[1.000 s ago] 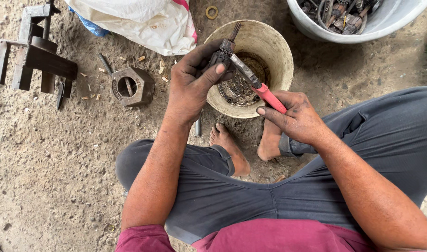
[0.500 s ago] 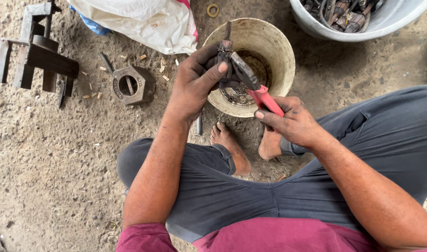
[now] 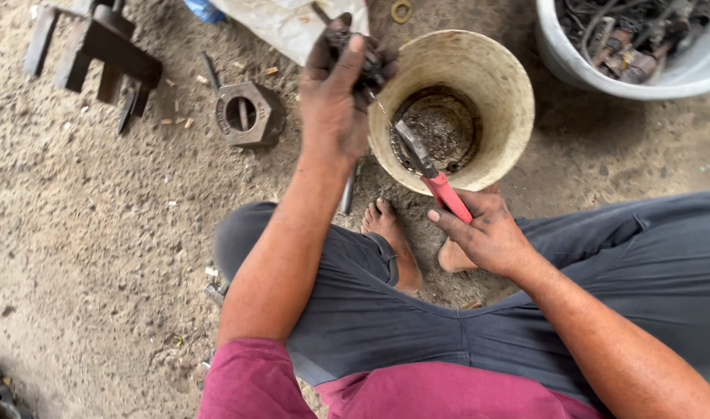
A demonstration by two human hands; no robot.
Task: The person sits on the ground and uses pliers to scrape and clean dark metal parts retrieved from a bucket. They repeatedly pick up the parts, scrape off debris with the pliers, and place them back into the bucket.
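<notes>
Red-handled pliers point(image 3: 436, 177) sit in the right hand point(image 3: 487, 233), fingers clenched around the grips, just above a foot on the sandy floor point(image 3: 98, 256). The tool's long axis runs diagonally, handles low and toward the person, metal nose pointing up and left over the mouth of a tan bucket point(image 3: 494, 85) holding dark, greasy residue. The left hand point(image 3: 335, 93) is raised at the bucket's left rim, fingers grasping a small blackened metal part point(image 3: 368, 68); its exact shape is hard to tell. Both hands look oily, so the part could likely slip and drop into the sludge, or the pliers' nose could skid off it toward the left fingers. Nearby lie a large hexagonal nut point(image 3: 248, 115), a dark metal bracket point(image 3: 98, 50), and a grey tub of scrap parts point(image 3: 681, 74).
</notes>
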